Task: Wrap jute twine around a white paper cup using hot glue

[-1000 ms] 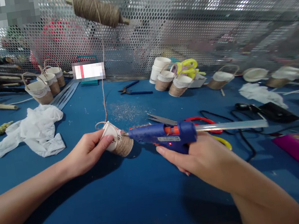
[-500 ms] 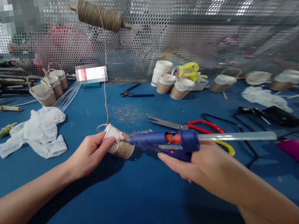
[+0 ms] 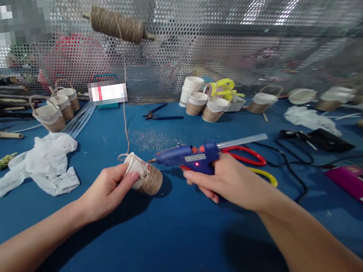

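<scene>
A small white paper cup point(image 3: 136, 170), its lower part wrapped in twine, lies tilted in my left hand point(image 3: 113, 188). My left thumb presses on its white upper part, and the fingers behind it are partly hidden. My right hand point(image 3: 222, 175) is closed around the handle of a blue hot glue gun point(image 3: 184, 155), which has a clear glue stick point(image 3: 243, 141) in its back and a lit red light. The gun's nozzle points left, close by the cup's printed side; I cannot tell whether it touches. From the cup, twine point(image 3: 126, 125) runs up to a spool point(image 3: 116, 24).
Scissors with red and yellow handles point(image 3: 248, 156) lie behind my right hand. Blue-handled pliers point(image 3: 165, 118), white lace point(image 3: 45, 159) and several twine-wrapped cups point(image 3: 214, 112) sit farther back. Black cables and a purple power strip point(image 3: 357, 187) are at right. A perforated metal screen point(image 3: 169, 52) stands behind.
The glue gun has swung and drawn back a little, so its stick now points farther away from me. My left hand still holds the cup, more of whose twine wrap now shows.
</scene>
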Available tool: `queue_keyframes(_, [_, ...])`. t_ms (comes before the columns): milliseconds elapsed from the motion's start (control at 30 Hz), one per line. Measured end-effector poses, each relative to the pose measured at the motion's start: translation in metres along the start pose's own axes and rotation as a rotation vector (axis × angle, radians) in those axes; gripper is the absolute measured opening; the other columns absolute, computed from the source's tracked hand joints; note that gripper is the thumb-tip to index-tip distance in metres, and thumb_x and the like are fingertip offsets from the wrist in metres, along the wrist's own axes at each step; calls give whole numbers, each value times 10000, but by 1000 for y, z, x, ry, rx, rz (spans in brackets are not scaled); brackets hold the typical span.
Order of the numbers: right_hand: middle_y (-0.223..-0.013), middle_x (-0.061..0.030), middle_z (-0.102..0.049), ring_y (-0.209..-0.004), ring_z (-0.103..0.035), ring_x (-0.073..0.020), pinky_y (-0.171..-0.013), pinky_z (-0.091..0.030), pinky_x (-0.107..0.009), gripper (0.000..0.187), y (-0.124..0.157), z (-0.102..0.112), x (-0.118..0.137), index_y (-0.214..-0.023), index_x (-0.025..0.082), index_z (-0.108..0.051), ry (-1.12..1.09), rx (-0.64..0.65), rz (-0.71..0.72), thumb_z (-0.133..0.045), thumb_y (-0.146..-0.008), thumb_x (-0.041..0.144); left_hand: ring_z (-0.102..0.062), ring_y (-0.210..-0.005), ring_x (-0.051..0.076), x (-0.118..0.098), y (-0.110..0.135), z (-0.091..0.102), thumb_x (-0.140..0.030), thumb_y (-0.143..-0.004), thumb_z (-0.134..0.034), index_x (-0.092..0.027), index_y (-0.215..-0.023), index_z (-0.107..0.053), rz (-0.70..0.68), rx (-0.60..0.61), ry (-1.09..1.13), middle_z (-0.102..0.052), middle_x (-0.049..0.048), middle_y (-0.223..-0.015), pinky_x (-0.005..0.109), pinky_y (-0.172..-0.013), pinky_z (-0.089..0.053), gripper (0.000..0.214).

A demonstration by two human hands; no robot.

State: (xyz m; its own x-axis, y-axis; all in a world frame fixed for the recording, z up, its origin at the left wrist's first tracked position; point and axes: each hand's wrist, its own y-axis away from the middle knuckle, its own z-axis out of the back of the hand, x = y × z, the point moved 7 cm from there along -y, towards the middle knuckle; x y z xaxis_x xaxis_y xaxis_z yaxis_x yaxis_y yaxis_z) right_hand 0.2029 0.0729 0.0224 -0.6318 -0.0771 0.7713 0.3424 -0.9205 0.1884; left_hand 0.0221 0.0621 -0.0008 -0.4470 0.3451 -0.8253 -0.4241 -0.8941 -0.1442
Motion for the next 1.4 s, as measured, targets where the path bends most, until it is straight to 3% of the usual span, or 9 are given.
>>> queue_keyframes(167, [-506, 60, -504, -407, -458, -77, -417, -383, -207, 232, -18, 20, -13, -786, 168, -515, -228, -148, 18, -590, -736, 382, -530, -716, 157, 1, 3, 5, -352, -870, -349, -122, -767, -572, -4, -73, 14, -601, 32, -730, 256, -676, -453, 336])
queue_keyframes(333, [-696, -35, -600, -572, -542, -115, -510, -427, -229, 255, -44, 56, -31, -766, 151, -541, 108, -429, -94, -528, -786, 405, -519, -691, 151, -1, 6, 6, -363, -860, -369, -128, -715, -561, -26, -85, 12, -569, 18, -659, 250, -658, -446, 337])
queue_keyframes(467, [-610, -45, -578, -509, -529, -115, -502, -434, -255, 328, -72, 58, -44, -702, 129, -559, 273, -385, -206, -455, -853, 401, -496, -677, 142, -8, 7, 4, -344, -867, -343, -115, -736, -553, -64, -64, -6, -568, 31, -704, 253, -645, -428, 337])
queue_keyframes(600, [-969, -55, -601, -781, -588, -141, -690, -496, -331, 260, -92, 55, -49, -1011, 147, -564, 403, -376, -268, -481, -870, 350, -471, -663, 132, -10, 7, 3, -326, -880, -310, -97, -792, -551, -92, -51, -25, -565, 44, -743, 257, -642, -414, 344])
queue_keyframes(767, [-1033, -142, -609, -1014, -536, -278, -840, -411, -389, 278, -88, 44, -13, -916, 94, -633, 498, -412, -148, -513, -844, 334, -481, -659, 134, -11, 7, 2, -324, -878, -335, -107, -784, -558, -134, -52, -31, -562, 33, -718, 253, -644, -419, 325])
queue_keyframes(933, [-928, 0, -668, -865, -594, -137, -758, -436, -229, 442, -64, -8, 58, -857, 219, -668, 357, -32, 206, -332, -879, 505, -474, -662, 134, -19, 9, -4, -297, -885, -332, -108, -812, -558, -206, 10, -65, -560, 42, -744, 256, -645, -414, 304])
queue_keyframes(1100, [-829, -64, -647, -685, -570, -138, -611, -450, -258, 314, -46, -47, 88, -803, 132, -614, 175, 361, 369, -504, -805, 426, -478, -658, 132, -24, 11, -8, -273, -885, -341, -111, -861, -557, -241, 58, -92, -569, 43, -747, 258, -649, -409, 271])
queue_keyframes(1233, [-881, -60, -631, -656, -546, -113, -596, -447, -256, 143, -43, -41, 82, -721, 147, -587, -75, 303, 289, -577, -754, 286, -488, -674, 145, -18, 10, -8, -316, -880, -352, -99, -882, -581, -150, 80, -12, -585, 48, -762, 263, -647, -407, 316])
queue_keyframes(1400, [-794, -19, -634, -759, -569, -126, -757, -440, -294, 129, -27, -14, 68, -754, 162, -620, -370, -1, 284, -620, -719, 286, -497, -697, 144, -7, 7, -7, -405, -856, -403, -104, -917, -604, 20, 37, 320, -607, 34, -779, 238, -662, -401, 368])
